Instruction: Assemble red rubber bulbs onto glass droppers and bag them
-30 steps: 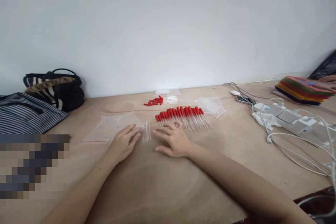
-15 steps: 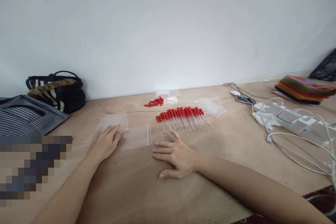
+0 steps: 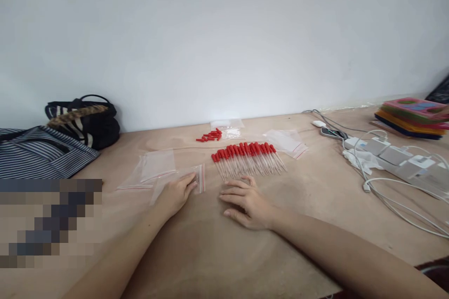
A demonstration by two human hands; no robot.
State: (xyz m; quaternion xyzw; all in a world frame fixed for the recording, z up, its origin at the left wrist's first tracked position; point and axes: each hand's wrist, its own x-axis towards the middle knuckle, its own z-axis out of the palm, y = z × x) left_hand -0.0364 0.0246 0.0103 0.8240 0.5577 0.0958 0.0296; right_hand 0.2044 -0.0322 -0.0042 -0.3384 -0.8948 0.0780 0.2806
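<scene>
My left hand (image 3: 177,194) lies with fingers stretched out on a clear zip bag (image 3: 201,180), close to its red-striped edge. More clear zip bags (image 3: 157,166) lie overlapped to the left of it. My right hand (image 3: 249,208) holds nothing; its fingers are spread apart near the lower tips of a row of droppers (image 3: 245,156). These droppers have red rubber bulbs at the far end and thin clear tubes towards me. Behind them are loose red bulbs (image 3: 210,136) and a small heap of clear tubes (image 3: 232,133) on a bag.
Another zip bag (image 3: 286,142) lies right of the droppers. A power strip with white chargers and cables (image 3: 391,154) stretches along the right, beside a crumpled tissue (image 3: 365,160). Colourful foam sheets (image 3: 412,114) are stacked at far right. Two bags, black (image 3: 100,124) and striped (image 3: 45,156), stand left.
My left hand has moved right, from the leftmost bags onto the bag with the red-striped edge. My right hand has shifted slightly right and away from me, closer to the dropper tips.
</scene>
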